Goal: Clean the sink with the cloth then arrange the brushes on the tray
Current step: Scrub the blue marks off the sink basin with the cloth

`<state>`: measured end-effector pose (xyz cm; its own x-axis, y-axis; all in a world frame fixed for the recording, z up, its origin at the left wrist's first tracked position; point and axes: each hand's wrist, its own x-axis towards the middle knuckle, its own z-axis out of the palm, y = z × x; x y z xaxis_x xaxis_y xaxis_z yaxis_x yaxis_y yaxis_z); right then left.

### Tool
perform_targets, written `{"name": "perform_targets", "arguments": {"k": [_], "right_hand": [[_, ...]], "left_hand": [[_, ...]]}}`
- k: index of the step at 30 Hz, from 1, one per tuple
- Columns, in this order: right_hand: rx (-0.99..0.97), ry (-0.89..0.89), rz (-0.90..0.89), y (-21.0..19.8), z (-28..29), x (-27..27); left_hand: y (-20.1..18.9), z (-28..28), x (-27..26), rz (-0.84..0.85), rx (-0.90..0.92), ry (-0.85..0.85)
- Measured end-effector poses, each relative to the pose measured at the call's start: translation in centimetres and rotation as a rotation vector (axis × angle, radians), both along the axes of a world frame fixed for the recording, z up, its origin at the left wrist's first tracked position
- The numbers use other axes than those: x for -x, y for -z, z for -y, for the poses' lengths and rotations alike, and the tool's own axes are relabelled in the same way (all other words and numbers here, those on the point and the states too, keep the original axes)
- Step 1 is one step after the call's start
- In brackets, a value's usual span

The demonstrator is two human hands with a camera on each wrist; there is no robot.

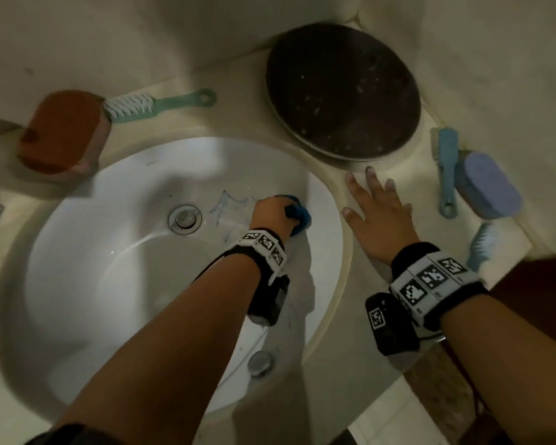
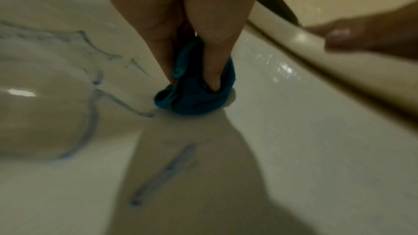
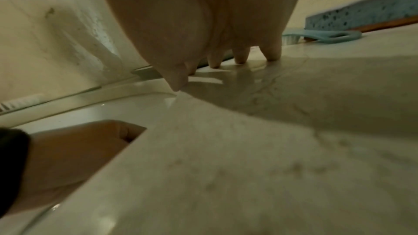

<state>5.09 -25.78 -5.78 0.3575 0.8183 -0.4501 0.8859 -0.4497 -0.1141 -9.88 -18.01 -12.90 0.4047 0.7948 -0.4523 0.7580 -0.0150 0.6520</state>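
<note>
Mostly hidden, blue cloth [image 1: 299,216] bunched in left grip [image 1: 272,213] on sink [image 1: 109,252] wall; right grip [image 1: 377,213] spread flat on counter [image 1: 366,364].

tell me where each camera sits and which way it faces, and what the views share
Head: above, facing down at the sink, tray and brushes; both forearms and hands show.
Left wrist: under the left hand, facing along the fingers gripping the cloth on the marked basin.
Right wrist: under the right hand, facing along spread fingers pressed on the counter.
Shared: each wrist view catches the other hand; head and left wrist both show the cloth.
</note>
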Motion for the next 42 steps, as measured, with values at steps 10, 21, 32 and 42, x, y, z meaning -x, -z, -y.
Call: {"name": "perform_targets", "arguments": {"k": [10,21,32,42], "right_hand": [[-0.011,0.092,-0.037,-0.5,0.7,1.4],[-0.085,0.073,-0.028,0.0,1.6,1.1],[-0.104,0.198,0.034,0.9,4.2,2.9],[-0.061,0.198,0.021,0.6,4.1,2.8]], "left_hand": [[-1.0,3.5,2.2,-0.183,0.105,0.308],[-2.3,4.1,0.9,-0.217,0.09,0.294],[-1.9,1.3,0.8,-0.238,-0.078,0.472],[-1.4,2.7,2.7,-0.153,-0.023,0.529]]}}
